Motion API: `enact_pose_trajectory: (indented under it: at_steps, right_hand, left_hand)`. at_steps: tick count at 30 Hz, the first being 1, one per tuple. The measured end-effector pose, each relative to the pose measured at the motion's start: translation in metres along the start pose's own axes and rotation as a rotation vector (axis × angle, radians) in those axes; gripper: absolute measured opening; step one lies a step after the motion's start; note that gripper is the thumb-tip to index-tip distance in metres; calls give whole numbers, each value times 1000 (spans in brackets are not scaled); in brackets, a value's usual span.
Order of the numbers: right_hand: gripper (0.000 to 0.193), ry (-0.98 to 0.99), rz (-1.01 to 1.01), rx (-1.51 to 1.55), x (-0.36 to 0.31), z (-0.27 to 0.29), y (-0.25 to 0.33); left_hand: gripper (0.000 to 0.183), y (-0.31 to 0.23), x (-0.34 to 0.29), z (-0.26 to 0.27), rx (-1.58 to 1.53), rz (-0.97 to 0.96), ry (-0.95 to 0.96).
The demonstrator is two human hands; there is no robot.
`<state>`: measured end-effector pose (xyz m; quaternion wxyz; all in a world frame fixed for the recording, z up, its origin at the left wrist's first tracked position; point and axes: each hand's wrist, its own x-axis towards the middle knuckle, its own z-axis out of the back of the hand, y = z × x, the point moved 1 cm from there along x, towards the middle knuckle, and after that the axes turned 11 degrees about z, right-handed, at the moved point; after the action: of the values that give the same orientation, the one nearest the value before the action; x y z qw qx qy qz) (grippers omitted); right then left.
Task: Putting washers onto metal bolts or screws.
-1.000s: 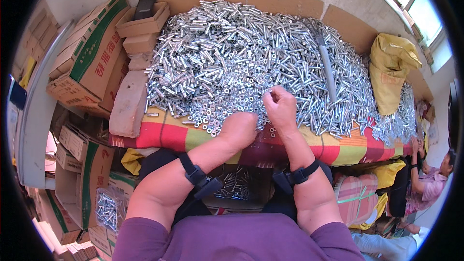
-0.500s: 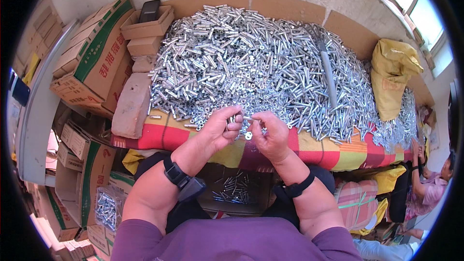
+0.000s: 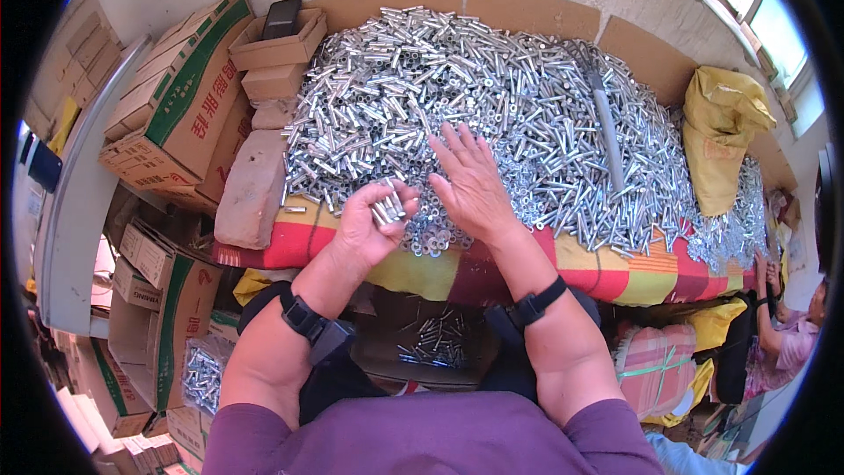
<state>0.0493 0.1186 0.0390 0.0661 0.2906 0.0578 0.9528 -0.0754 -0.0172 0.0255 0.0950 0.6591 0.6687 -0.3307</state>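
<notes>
Several short silver metal sleeves [image 3: 389, 208] lie in the curled fingers of my left hand [image 3: 362, 230], palm turned up at the near edge of the pile. My right hand [image 3: 477, 189] is stretched out, fingers apart, back upward, over the pile's near middle and holds nothing that I can see. Beyond both hands spreads a big heap of shiny metal sleeves and bolts [image 3: 378, 88]. Loose flat washers [image 3: 432, 241] sit between my hands on a checked cloth [image 3: 426, 273].
A brick-like block [image 3: 251, 193] and cardboard cartons [image 3: 180, 114] bound the left. On the heap lies a grey bar [image 3: 606, 132]; a yellow sack [image 3: 723, 136] stands right. Below is an open box of bolts [image 3: 435, 343]. Another person [image 3: 782, 343] works far right.
My hands, close together before, have come apart. The right one let go of the small sleeve-like piece, opened and reached farther over the heap; the left moved slightly left, still holding sleeves.
</notes>
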Motion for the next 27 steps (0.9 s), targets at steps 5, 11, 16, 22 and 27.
enact_pose_trajectory:
  at_steps: [5,11,16,22,27]
  right_hand:
    - [53,1,52,-26,-1,-19,16]
    - [48,154,102,-23,-35,-10,39]
    - [26,-7,66,26,-52,16,25]
    - [10,-145,-416,-266,-68,63,-39]
    - [19,156,-570,-233,-85,76,-62]
  left_hand:
    - [13,-24,0,46,-30,6,208]
    - [15,-39,-9,33,430,-309,-205]
    - [11,-24,2,5,737,-435,-319]
    - [20,-2,26,1,1369,-797,-480]
    - [25,6,24,-17,1543,-870,-581]
